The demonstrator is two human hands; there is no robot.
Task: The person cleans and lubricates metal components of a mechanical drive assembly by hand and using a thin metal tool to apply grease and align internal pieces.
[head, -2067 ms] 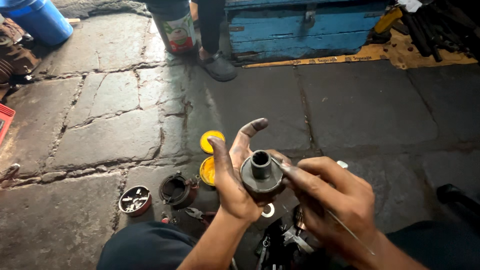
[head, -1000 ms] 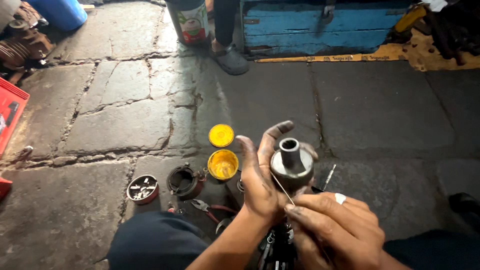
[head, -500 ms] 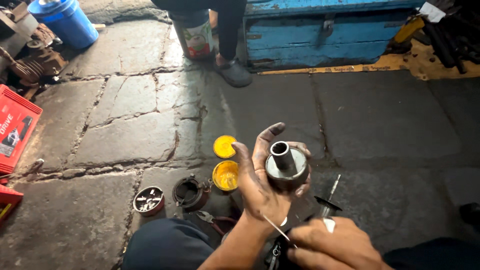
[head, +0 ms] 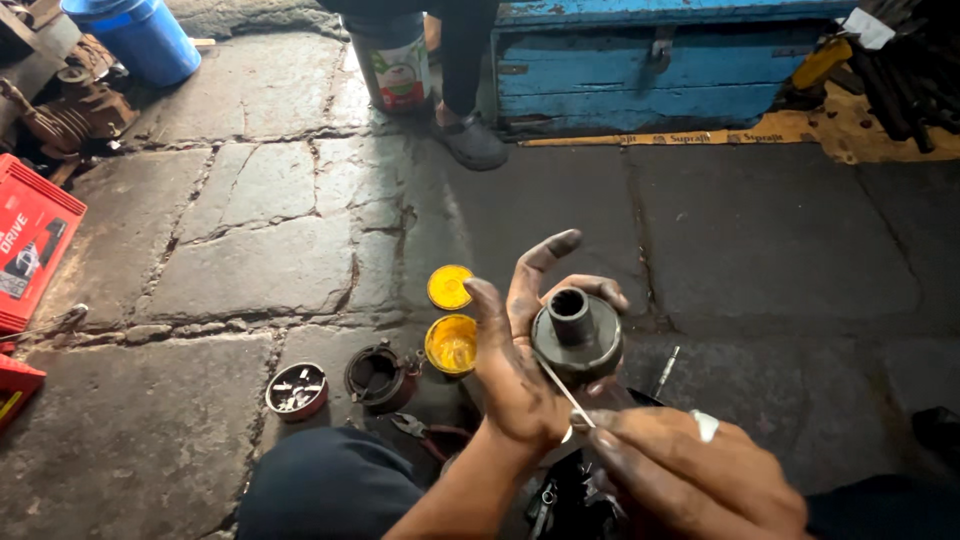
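Greasy left hand (head: 520,350) cups round metal hub (head: 577,335), right hand (head: 690,475) pinching thin wire (head: 562,388)

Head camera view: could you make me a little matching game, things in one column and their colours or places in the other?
Things:
1. round metal part
2. open tin
3. barrel
4. crate

Descriptions:
A. red, at the left edge
B. blue, top left corner
C. grey, held in the left hand
D. yellow inside, on the stone floor

Pairs: 1-C, 2-D, 3-B, 4-A
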